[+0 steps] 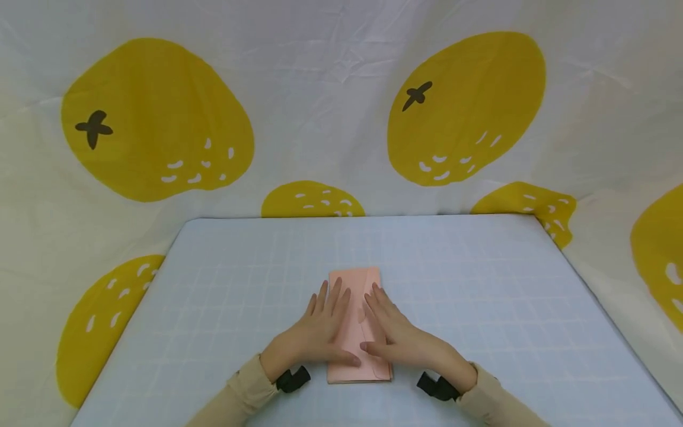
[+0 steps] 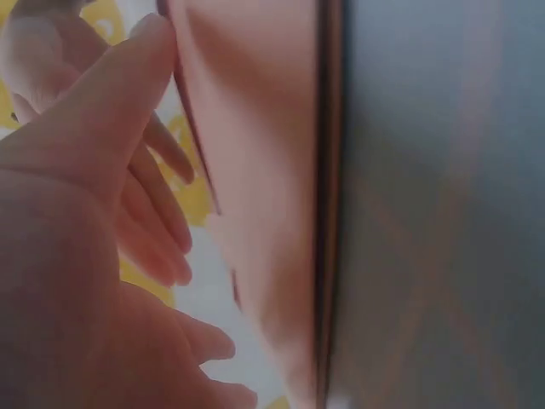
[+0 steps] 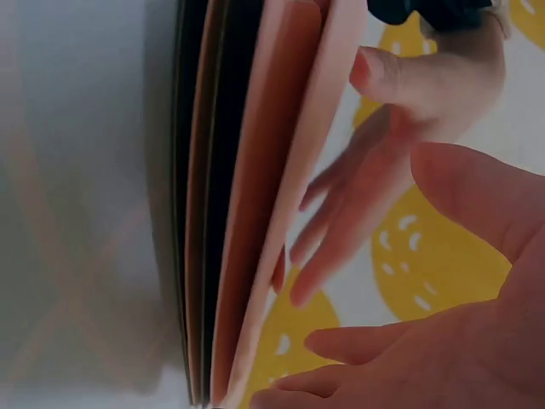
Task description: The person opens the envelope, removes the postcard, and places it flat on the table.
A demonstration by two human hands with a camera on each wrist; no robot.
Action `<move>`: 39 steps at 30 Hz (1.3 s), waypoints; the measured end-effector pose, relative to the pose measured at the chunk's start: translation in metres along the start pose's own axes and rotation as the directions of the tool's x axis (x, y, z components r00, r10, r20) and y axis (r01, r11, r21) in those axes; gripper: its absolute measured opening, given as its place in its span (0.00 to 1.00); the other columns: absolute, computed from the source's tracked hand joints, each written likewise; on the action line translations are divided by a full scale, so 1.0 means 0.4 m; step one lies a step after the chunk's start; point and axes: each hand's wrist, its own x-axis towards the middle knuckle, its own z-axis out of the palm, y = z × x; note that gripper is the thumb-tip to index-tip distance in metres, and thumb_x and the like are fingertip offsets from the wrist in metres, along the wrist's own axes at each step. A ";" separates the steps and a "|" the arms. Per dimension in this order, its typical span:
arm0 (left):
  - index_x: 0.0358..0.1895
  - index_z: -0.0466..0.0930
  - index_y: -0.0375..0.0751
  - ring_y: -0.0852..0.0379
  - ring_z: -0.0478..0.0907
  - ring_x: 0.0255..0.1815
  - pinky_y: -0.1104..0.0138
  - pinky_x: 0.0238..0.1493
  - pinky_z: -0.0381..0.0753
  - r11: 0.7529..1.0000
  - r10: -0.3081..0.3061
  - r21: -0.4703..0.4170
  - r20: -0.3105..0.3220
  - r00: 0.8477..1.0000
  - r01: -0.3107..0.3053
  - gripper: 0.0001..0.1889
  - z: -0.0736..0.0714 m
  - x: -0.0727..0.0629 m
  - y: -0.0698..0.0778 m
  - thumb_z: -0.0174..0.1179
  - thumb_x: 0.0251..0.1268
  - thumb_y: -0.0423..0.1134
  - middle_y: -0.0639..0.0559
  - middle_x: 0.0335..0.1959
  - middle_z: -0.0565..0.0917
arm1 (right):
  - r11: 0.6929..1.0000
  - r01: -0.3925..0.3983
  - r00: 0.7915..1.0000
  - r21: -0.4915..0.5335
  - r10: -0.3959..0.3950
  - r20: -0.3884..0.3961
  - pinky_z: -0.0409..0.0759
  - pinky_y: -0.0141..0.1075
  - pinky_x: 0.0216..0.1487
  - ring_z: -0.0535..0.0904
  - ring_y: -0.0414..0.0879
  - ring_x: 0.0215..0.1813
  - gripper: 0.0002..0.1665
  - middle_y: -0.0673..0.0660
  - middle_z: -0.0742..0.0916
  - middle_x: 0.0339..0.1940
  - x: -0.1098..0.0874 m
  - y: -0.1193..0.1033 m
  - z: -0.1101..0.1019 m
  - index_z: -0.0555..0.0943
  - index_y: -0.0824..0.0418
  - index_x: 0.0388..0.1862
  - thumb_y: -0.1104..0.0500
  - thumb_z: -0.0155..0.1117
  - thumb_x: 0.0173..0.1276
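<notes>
A long, flat pink folded piece (image 1: 354, 332), which looks like paper or card, lies lengthwise on the table. A flap edge runs down its right part, with a small tab near the middle. My left hand (image 1: 315, 335) reaches over its left side, fingers straight and spread, thumb across the near part. From the right, my right hand (image 1: 405, 338) lies over the other long edge, its fingers also straight. In the right wrist view the near edge of the pink folded piece (image 3: 281, 153) shows several layers with dark gaps between them. Both palms (image 2: 51, 273) stay off to the sides.
The table (image 1: 240, 267) has a pale blue cover with a faint white grid. Behind and beside it hangs a white cloth (image 1: 320, 107) printed with large yellow fruit. Black straps (image 1: 293, 379) sit at both wrists, below beige sleeves (image 1: 240, 391).
</notes>
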 end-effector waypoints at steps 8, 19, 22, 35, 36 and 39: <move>0.80 0.35 0.36 0.32 0.21 0.77 0.37 0.71 0.30 0.999 -0.020 -0.025 0.067 0.998 0.022 0.67 0.026 0.013 -0.012 0.61 0.50 0.76 0.36 0.79 0.27 | 0.996 -0.074 0.991 0.042 0.069 0.115 0.47 0.63 0.73 0.29 0.60 0.80 0.52 0.65 0.37 0.81 0.013 0.021 0.020 0.46 0.68 0.80 0.42 0.59 0.72; 0.80 0.44 0.39 0.37 0.18 0.77 0.39 0.71 0.25 0.998 -0.023 -0.065 -0.004 1.000 0.023 0.68 0.051 0.031 -0.034 0.65 0.41 0.78 0.42 0.80 0.27 | 0.998 -0.051 0.990 0.045 0.044 0.137 0.45 0.65 0.71 0.21 0.62 0.78 0.59 0.66 0.32 0.79 0.018 0.039 0.032 0.40 0.72 0.79 0.47 0.65 0.68; 0.79 0.47 0.39 0.38 0.18 0.77 0.39 0.71 0.26 0.997 -0.025 -0.075 -0.016 1.000 0.023 0.68 0.056 0.034 -0.038 0.66 0.40 0.78 0.43 0.81 0.27 | 0.999 -0.044 0.990 0.031 0.039 0.133 0.44 0.65 0.72 0.21 0.62 0.77 0.60 0.67 0.31 0.79 0.019 0.043 0.039 0.39 0.72 0.79 0.48 0.66 0.67; 0.79 0.47 0.40 0.39 0.18 0.77 0.40 0.72 0.25 0.995 -0.042 -0.087 -0.013 0.999 0.041 0.68 0.049 0.033 -0.032 0.66 0.39 0.78 0.42 0.80 0.26 | 0.999 -0.023 0.994 0.028 0.020 0.110 0.41 0.67 0.71 0.21 0.64 0.77 0.61 0.69 0.32 0.78 0.018 0.046 0.042 0.39 0.74 0.78 0.50 0.67 0.65; 0.79 0.47 0.40 0.39 0.18 0.77 0.40 0.72 0.25 0.995 -0.043 -0.087 -0.012 0.999 0.042 0.68 0.049 0.033 -0.032 0.66 0.39 0.78 0.42 0.80 0.26 | 0.999 -0.024 0.994 0.029 0.021 0.110 0.41 0.67 0.71 0.22 0.64 0.77 0.61 0.69 0.32 0.78 0.018 0.046 0.042 0.39 0.74 0.78 0.50 0.67 0.65; 0.79 0.48 0.40 0.39 0.17 0.77 0.40 0.72 0.25 0.995 -0.046 -0.092 -0.009 0.999 0.045 0.68 0.049 0.031 -0.032 0.66 0.38 0.78 0.42 0.80 0.25 | 0.999 -0.030 0.993 0.037 0.026 0.112 0.42 0.67 0.71 0.22 0.64 0.78 0.60 0.68 0.32 0.79 0.016 0.043 0.040 0.40 0.72 0.79 0.49 0.67 0.65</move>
